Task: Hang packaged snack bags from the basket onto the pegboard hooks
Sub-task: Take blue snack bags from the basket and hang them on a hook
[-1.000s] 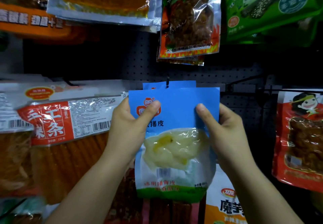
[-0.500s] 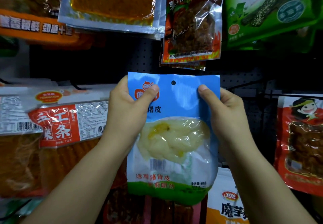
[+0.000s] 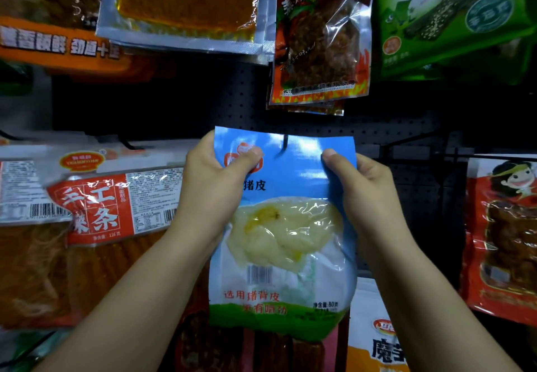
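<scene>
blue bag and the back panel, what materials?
Blue bag: glossy plastic film by the look, with sheen streaks, crinkles and a clear window over pale contents. Pegboard: dark, matte, perforated with regular holes; painted metal or hardboard, can't tell.

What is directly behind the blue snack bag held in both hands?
Around the blue snack bag show dark pegboard and lower packets; a hook tip pokes through its top. The rest is covered.

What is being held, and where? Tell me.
A blue snack bag, pinched at its upper corners: left hand on one, right hand on the other.
</scene>
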### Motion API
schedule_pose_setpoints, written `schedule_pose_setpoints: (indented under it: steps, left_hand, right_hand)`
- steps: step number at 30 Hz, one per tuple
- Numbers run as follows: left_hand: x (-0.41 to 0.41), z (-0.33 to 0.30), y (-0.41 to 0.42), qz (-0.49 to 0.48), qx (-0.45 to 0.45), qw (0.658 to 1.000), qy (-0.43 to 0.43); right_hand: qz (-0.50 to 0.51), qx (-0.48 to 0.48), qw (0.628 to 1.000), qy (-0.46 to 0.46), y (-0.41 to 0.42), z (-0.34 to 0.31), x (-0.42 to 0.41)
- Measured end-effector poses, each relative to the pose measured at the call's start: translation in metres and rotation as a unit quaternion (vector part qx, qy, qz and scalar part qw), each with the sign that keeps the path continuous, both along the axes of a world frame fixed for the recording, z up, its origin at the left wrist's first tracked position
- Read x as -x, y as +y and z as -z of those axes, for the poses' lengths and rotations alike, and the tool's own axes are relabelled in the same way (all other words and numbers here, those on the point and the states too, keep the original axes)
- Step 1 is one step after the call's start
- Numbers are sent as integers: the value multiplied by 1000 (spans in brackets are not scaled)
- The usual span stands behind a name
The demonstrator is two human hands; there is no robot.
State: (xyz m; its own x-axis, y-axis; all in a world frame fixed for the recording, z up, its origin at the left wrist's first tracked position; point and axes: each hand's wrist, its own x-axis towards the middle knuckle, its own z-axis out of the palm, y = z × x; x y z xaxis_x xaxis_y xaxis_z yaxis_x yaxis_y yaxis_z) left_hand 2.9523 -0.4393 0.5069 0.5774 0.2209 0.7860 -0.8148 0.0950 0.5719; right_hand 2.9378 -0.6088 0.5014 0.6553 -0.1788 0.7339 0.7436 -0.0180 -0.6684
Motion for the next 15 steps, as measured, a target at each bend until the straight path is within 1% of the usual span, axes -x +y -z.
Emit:
schedule_pose_setpoints:
  steps: [2, 4, 7, 9, 12, 15]
  left_hand:
    - [-10, 4, -2, -21, -11, 1000, 17]
    - [-21, 7, -5, -68, -26, 997, 20]
    - [-38, 7, -10, -131, -47, 990, 27]
    - [-52, 4, -14, -148, -58, 987, 39]
    - [-73, 0, -19, -167, -69, 982, 48]
    - [-92, -3, -23, -188, -81, 977, 59]
  right_hand:
    - [16, 0, 1000, 22, 0, 5, -8]
    - [57, 9, 998, 27, -2, 10, -18]
    - [122, 43, 992, 6, -8, 17, -30]
    - [158, 66, 985, -1, -13, 19, -38]
    - [208, 113, 972, 14, -18, 15, -55]
    - [286, 164, 943, 39, -20, 9, -76]
